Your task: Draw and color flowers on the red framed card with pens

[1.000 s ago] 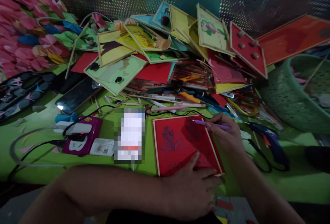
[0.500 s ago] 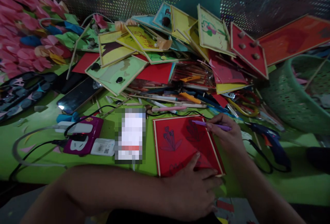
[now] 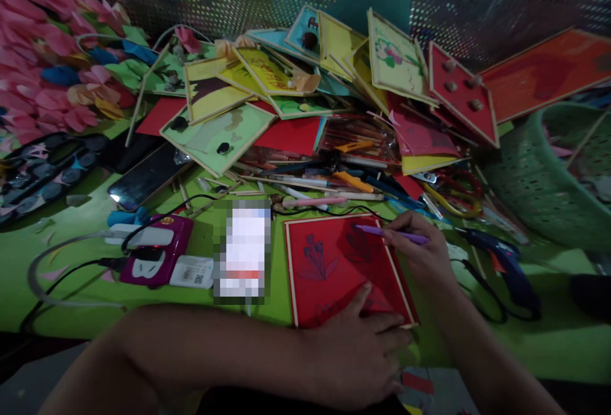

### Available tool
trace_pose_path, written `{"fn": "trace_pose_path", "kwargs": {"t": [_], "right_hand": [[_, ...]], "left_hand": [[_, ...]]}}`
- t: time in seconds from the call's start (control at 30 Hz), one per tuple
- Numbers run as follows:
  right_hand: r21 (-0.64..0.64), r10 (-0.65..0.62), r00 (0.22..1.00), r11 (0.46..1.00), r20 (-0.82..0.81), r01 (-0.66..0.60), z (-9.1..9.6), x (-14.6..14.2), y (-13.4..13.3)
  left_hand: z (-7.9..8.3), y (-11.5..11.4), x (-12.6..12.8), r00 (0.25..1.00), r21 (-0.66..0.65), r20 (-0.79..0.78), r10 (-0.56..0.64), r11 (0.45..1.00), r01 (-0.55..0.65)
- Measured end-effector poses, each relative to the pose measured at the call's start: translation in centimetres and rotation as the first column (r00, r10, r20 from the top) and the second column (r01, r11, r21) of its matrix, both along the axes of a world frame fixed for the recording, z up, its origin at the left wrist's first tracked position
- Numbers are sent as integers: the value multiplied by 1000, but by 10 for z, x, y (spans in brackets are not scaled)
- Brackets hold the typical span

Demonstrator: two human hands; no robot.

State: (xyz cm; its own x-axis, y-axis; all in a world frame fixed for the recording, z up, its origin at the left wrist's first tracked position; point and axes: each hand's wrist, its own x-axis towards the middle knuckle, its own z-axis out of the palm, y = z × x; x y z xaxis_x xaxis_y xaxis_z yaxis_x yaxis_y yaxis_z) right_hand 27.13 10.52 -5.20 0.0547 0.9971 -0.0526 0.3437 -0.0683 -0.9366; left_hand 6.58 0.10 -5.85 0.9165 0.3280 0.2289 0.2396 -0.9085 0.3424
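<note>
Folded pink paper flowers [image 3: 38, 77] are heaped at the far left of the green worktop [image 3: 548, 338], and a glossy magenta power strip [image 3: 157, 259] is laid nearer. A square red card [image 3: 329, 268], edged with thin pale sticks, is pressed flat at its lower edge by the left hand [image 3: 353, 351], fingers spread. A slim purple pen [image 3: 391, 232] is pinched in the right hand [image 3: 420, 256], its tip on the card's upper right. A perforated green plastic basket [image 3: 534, 179] is seen far right.

Single head-worn view, forward and down, close over the green table [image 3: 76, 262].
</note>
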Motion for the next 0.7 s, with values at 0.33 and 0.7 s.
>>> {"fn": "trace_pose_path", "kwargs": {"t": [0.33,0.7], "right_hand": [[6,1,999,1000,33,-2,4,-4,0],[4,-7,1000,1000,30,7,4,-3,1]], "left_hand": [[-3,-1,1,1000,6,12,4,1000,-4],[-1,1,-1,1000,1,25,-2,1000,2]]}}
